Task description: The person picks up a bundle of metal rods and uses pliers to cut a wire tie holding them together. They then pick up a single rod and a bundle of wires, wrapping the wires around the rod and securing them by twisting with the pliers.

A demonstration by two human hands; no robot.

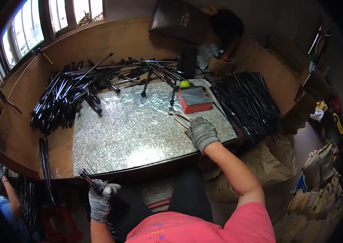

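Observation:
My right hand (202, 133), in a grey knitted glove, grips the handles of a pair of pliers (178, 116) lying over the speckled stone slab (110, 137). Just beyond the pliers' head stands a red box (195, 106) with its top open. At the slab's near left edge, my gloved left hand (100, 198) is closed around a dark rod-shaped part (87, 178). Thin metal wires or pins stick out by its upper end; its lower part is hidden by the hand.
Black-ended metal rods (68, 91) are heaped behind and left of the slab. A bundle of dark rods (246, 103) lies on the right. A yellow-green ball-like thing (184, 84) sits behind the box. Wooden boards (21, 109) wall the bench. Another person's arm (11, 194) shows lower left.

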